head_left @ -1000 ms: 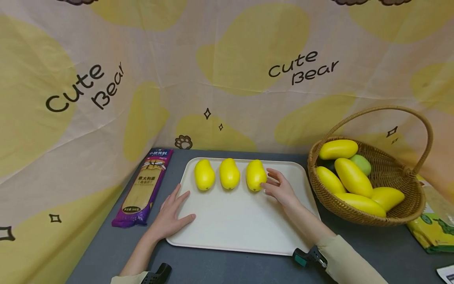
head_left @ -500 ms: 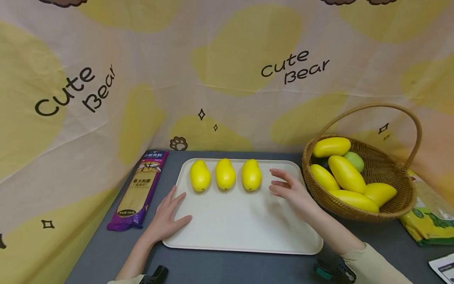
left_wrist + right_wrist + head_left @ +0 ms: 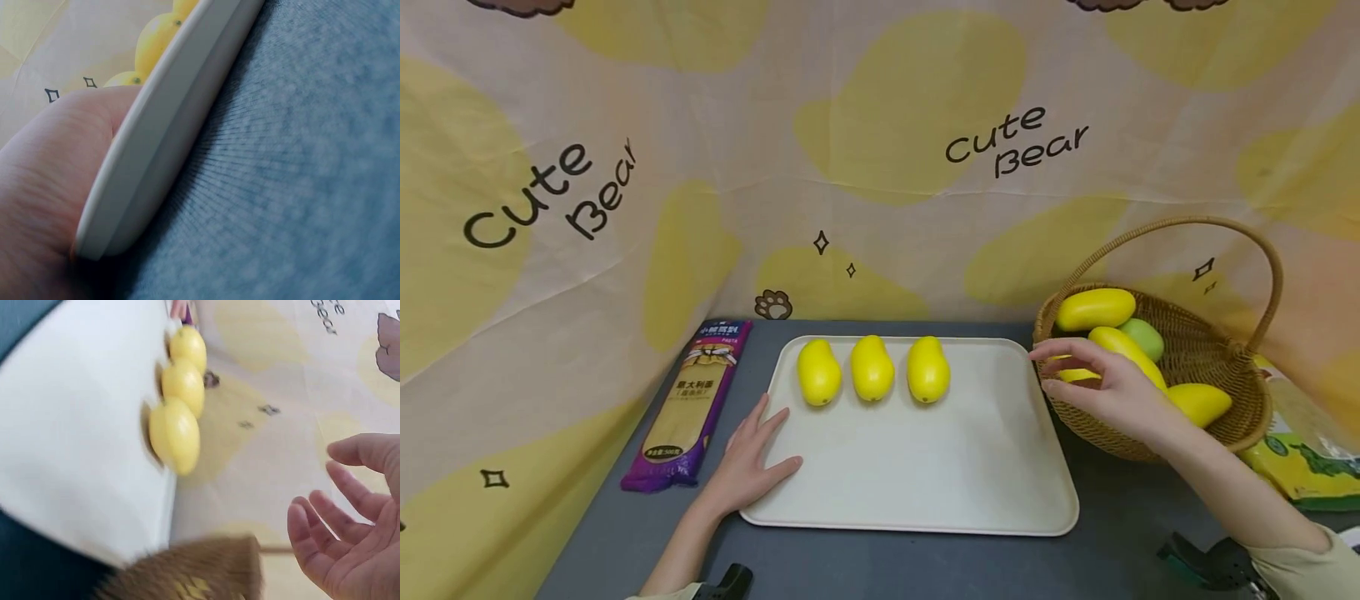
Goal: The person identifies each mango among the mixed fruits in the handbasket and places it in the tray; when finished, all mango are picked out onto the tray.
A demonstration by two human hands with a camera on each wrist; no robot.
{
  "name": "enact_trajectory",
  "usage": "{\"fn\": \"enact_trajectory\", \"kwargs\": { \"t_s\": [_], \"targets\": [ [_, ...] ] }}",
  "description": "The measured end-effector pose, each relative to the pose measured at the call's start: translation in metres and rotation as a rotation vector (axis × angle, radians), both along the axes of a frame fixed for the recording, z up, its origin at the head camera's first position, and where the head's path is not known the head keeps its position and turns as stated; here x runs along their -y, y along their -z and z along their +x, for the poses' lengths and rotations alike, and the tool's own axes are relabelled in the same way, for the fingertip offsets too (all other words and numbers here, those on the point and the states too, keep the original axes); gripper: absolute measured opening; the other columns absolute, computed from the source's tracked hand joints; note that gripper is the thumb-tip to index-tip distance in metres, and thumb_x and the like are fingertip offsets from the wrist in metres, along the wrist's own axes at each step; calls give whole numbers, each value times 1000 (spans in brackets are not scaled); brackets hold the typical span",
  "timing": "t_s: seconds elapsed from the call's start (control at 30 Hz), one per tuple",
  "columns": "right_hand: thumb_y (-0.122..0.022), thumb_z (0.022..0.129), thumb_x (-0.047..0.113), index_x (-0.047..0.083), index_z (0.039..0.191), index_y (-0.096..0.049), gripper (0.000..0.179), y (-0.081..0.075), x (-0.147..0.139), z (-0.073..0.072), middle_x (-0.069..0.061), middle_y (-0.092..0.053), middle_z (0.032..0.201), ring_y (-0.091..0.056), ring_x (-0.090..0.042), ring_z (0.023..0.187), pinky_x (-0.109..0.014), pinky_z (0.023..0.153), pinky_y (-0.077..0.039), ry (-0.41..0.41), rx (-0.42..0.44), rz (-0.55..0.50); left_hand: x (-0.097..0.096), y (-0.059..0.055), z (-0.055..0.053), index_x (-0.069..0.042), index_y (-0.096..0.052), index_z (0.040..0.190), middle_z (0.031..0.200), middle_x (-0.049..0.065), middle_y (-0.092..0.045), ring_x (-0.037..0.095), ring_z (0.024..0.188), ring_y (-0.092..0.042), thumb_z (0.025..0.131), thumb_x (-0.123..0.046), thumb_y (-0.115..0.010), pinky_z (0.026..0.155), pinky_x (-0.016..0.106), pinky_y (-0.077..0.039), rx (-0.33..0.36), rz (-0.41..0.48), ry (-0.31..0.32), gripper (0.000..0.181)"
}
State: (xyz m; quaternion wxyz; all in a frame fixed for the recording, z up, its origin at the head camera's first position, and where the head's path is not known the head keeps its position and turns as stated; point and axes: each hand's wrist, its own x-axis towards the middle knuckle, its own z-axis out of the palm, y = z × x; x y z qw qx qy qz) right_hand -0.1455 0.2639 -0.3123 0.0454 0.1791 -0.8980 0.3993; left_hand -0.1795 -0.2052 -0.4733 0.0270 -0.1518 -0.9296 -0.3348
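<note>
Three yellow mangoes [image 3: 872, 368] lie in a row along the far side of a white tray [image 3: 910, 467]. My left hand [image 3: 751, 467] rests with spread fingers on the tray's left edge; the left wrist view shows its thumb side beside the tray rim [image 3: 156, 125]. My right hand [image 3: 1112, 387] is in front of the wicker basket [image 3: 1217, 367], fingers loosely bent with nothing between them, as the right wrist view also shows. In the basket are several yellow mangoes [image 3: 1096, 309] and a green round fruit [image 3: 1142, 339], partly hidden by that hand.
A purple pasta packet [image 3: 688, 400] lies left of the tray on the grey table [image 3: 895, 567]. Right of the basket is a yellow-green bag [image 3: 1307, 458]. A printed cloth [image 3: 880, 167] hangs behind everything.
My right hand has left the rightmost mango on the tray and moved right to the basket. My left hand stays at the tray's edge. The head view has shifted slightly.
</note>
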Motion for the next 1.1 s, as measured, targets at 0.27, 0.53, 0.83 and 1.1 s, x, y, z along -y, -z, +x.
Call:
{"fn": "enact_trajectory", "kwargs": {
  "t_s": [0.27,0.53,0.83,1.1],
  "targets": [
    [-73,86,10,5,116,-65,31,-19,-40,-26,-14,-65,113,-60,-34,101,-52,79,-52,48,-231,410,1,-4,1,-5,-42,147,160,23,-11,52,140,-12,85,-39,-72,106,72,-5,8,-5,-4,76],
    [-76,82,14,-2,125,-61,49,-16,-62,-46,-29,-55,126,-48,-50,113,-63,90,-42,33,-75,675,0,-3,1,-4,-42,147,160,24,-10,52,141,-12,85,-39,-72,107,71,-5,15,0,-1,77],
    [-78,75,14,1,137,-50,69,-8,-88,-50,-39,-39,134,-41,-60,115,-64,77,-47,20,35,730,-1,-1,-1,-4,-42,147,159,24,-10,50,141,-12,85,-39,-72,108,69,-5,4,1,9,77],
    [-71,83,8,-1,137,-48,60,-6,-104,-46,-43,-32,136,-52,-55,108,-57,76,-49,13,32,690,0,0,-1,-4,-42,146,159,24,-10,50,141,-12,85,-39,-72,108,69,-5,1,0,8,77]
  ]
}}
